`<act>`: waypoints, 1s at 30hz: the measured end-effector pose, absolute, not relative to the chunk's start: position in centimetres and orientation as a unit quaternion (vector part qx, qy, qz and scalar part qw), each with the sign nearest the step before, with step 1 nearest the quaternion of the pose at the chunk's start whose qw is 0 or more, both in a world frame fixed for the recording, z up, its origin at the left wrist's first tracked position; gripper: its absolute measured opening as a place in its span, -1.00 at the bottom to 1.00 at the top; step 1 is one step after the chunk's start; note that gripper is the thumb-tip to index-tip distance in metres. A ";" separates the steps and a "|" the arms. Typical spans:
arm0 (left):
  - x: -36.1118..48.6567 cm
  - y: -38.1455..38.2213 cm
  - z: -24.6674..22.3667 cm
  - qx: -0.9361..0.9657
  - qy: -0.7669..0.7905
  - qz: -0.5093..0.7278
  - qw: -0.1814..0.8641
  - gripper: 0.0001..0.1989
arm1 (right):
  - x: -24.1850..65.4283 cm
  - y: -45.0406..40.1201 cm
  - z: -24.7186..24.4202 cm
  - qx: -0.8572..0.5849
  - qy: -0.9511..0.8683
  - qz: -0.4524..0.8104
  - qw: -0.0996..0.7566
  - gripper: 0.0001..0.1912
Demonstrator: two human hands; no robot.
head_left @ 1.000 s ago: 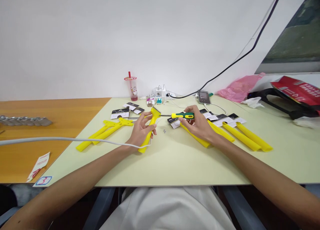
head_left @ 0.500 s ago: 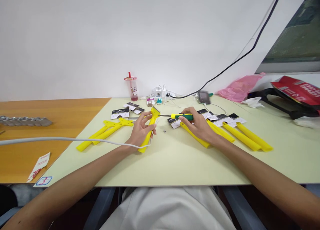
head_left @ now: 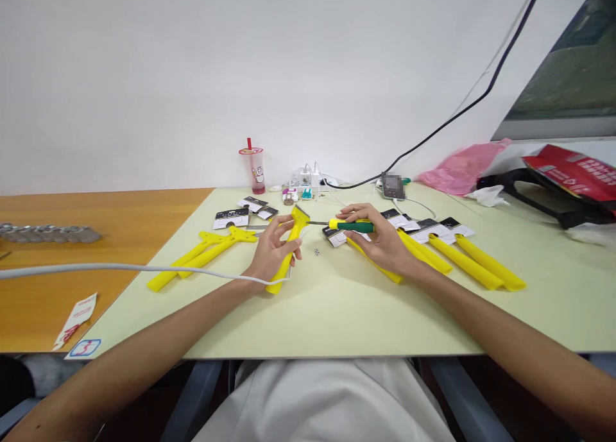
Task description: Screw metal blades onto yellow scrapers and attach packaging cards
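Note:
My left hand [head_left: 274,249] is closed around a yellow scraper [head_left: 283,262], its head tilted up and a thin metal blade edge showing at the top. In my right hand [head_left: 382,240] lies a screwdriver [head_left: 356,226] with a green and yellow handle. Its shaft points left and the tip meets the scraper's head. A few small screws [head_left: 316,253] lie on the table between my hands. Below my right hand is another yellow handle [head_left: 373,259], partly covered by it. A pale cable [head_left: 192,271] runs across my left wrist.
Yellow scrapers [head_left: 206,253] lie at left and yellow handles [head_left: 466,262] at right, near black-and-white cards [head_left: 231,218]. Behind stand a cup with a straw [head_left: 257,172], a power strip [head_left: 303,178] and a small device [head_left: 393,187]. A pink bag [head_left: 462,167] sits at back right.
The fingers of my right hand have loosened and shifted along the screwdriver handle, exposing more of it. My left hand and the scraper stay almost in place.

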State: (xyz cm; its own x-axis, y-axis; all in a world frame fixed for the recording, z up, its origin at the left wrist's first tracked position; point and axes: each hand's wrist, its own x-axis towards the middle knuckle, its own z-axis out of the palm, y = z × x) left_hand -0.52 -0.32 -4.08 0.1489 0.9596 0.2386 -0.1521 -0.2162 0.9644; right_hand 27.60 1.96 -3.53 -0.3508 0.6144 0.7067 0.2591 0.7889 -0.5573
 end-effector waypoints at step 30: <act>-0.5 -0.3 -4.2 0.562 0.359 0.546 0.507 -0.40 | 28.0 2.9 -4.2 -0.360 -0.784 0.144 0.484 -0.60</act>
